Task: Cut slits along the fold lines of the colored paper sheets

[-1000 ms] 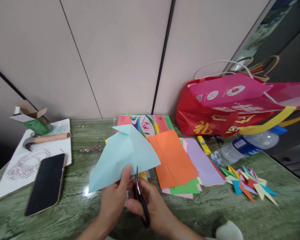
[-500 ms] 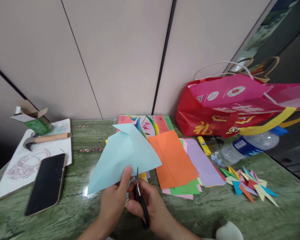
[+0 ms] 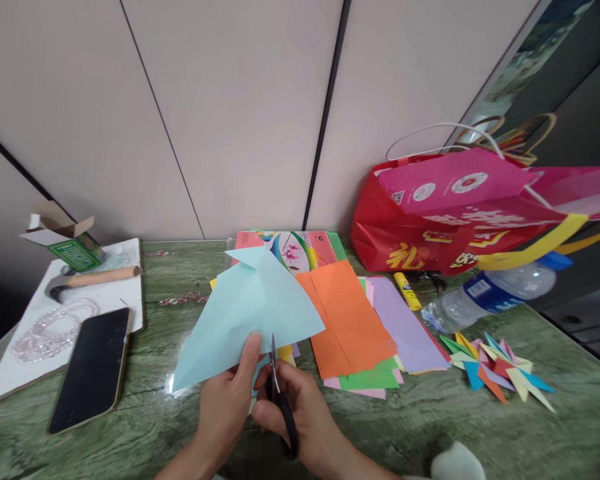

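Note:
A folded sheet of light blue paper (image 3: pixel 260 300) is pinched at its lower edge by my left hand (image 3: pixel 230 393), thumb on top. My right hand (image 3: pixel 305 407) grips black-handled scissors (image 3: pixel 285 407), their blades pointing up at the paper's lower edge beside my left thumb. How far the blades are parted I cannot tell. Under and beside the raised sheet lies a creased orange paper (image 3: pixel 350 320). Purple paper (image 3: pixel 410 327) and green paper (image 3: pixel 370 377) stick out from the pile around it.
On the left are a phone (image 3: pixel 93 370), a hammer (image 3: pixel 95 277), a bead string (image 3: pixel 50 330) and an opened box (image 3: pixel 73 243). At right lie a red bag (image 3: pixel 405 220), a water bottle (image 3: pixel 495 290), a yellow glue stick (image 3: pixel 407 291) and folded paper stars (image 3: pixel 497 370).
Both hands, the blue paper and the scissors keep nearly the same place. The whole view has shifted very slightly.

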`<state>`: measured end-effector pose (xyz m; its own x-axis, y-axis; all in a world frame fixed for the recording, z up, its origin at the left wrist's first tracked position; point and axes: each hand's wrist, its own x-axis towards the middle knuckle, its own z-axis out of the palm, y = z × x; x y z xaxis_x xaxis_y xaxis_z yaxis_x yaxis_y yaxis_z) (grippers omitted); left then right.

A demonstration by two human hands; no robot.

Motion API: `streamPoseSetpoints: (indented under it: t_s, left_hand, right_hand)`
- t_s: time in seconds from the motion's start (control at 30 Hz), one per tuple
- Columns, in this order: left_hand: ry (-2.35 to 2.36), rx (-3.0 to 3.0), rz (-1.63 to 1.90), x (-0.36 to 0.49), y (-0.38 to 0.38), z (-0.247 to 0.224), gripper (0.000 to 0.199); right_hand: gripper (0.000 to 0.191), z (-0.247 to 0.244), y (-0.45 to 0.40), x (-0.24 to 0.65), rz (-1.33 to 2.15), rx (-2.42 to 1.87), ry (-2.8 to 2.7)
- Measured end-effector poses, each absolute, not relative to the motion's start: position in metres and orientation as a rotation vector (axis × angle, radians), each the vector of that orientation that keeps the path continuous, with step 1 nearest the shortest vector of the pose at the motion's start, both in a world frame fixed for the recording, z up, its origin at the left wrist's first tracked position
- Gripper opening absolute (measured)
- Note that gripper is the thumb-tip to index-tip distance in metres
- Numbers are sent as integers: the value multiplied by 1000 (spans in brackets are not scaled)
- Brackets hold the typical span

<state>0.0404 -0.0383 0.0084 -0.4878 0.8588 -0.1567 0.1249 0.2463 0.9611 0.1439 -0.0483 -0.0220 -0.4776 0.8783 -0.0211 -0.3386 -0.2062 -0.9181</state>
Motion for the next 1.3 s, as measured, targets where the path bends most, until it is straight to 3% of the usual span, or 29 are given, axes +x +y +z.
streamPoseSetpoints:
  t_s: [1.3]
  left_hand:
    - [1734, 875, 1300, 40, -42, 6, 37]
  right_hand:
    - [42, -26, -50, 142, 1789, -847, -1092]
